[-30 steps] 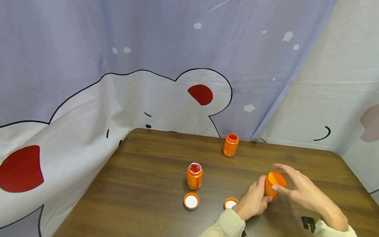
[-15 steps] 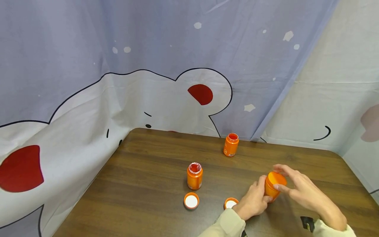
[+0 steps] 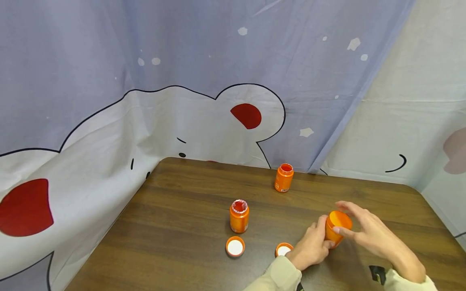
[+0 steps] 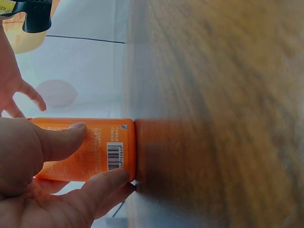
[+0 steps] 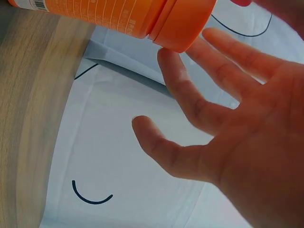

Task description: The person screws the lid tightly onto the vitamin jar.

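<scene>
Bottle (image 4: 97,154), clamped in left grip (image 3: 311,247), should be steadied on bench (image 3: 182,194) while cap (image 3: 340,219) is evenly encircled by right grip (image 3: 378,236), fingers apart.

Left grip (image 4: 28,166) holding orange bottle (image 4: 92,159), barcode (image 4: 114,156) near its base, wooden tabletop (image 4: 223,114) beneath, right grip (image 4: 12,90) beyond

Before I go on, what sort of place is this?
Probably a curtained-off tabletop workspace, perhaps a recording corner. A wood-grain table stands against cartoon-printed fabric that hangs behind it, and there a person's left hand grips an orange bottle.
</scene>
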The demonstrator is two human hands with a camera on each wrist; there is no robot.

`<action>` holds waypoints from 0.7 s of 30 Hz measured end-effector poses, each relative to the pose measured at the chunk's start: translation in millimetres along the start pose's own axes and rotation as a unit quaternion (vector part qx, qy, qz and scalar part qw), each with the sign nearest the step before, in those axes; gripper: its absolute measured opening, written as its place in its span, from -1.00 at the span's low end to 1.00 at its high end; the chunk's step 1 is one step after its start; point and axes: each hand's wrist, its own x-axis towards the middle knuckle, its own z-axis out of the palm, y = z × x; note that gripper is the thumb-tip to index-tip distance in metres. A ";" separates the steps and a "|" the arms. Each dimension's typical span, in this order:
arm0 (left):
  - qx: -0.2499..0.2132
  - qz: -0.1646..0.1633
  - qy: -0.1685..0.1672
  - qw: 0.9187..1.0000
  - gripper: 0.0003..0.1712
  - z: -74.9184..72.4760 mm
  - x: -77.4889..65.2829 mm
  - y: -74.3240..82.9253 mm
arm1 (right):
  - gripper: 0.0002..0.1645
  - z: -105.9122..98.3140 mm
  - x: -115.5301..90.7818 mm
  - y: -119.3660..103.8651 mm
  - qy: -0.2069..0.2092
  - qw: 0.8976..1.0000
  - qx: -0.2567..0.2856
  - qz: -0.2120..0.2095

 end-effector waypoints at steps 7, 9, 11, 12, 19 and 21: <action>-0.004 0.009 0.009 1.000 -0.35 0.7 0.3 -0.4 | -0.38 1.4 -1.7 2.5 0.001 1.000 -0.017 -0.022; -0.005 0.008 0.007 1.000 -0.35 0.9 0.5 0.0 | -0.39 1.1 -1.2 3.4 0.002 1.000 -0.017 -0.023; -0.008 0.004 0.003 1.000 -0.35 0.8 0.4 0.5 | -0.40 1.1 -0.8 4.3 0.003 1.000 -0.022 -0.018; -0.009 0.002 0.001 1.000 -0.35 0.8 0.1 0.8 | -0.39 1.0 -0.5 4.8 0.004 1.000 -0.019 -0.019; -0.006 0.003 0.002 1.000 -0.35 0.5 -0.2 1.1 | -0.40 2.4 2.9 6.6 0.017 1.000 -0.018 -0.012; 0.000 0.007 0.006 1.000 -0.36 0.5 0.0 1.1 | -0.39 2.5 3.4 6.2 0.019 0.999 -0.025 -0.006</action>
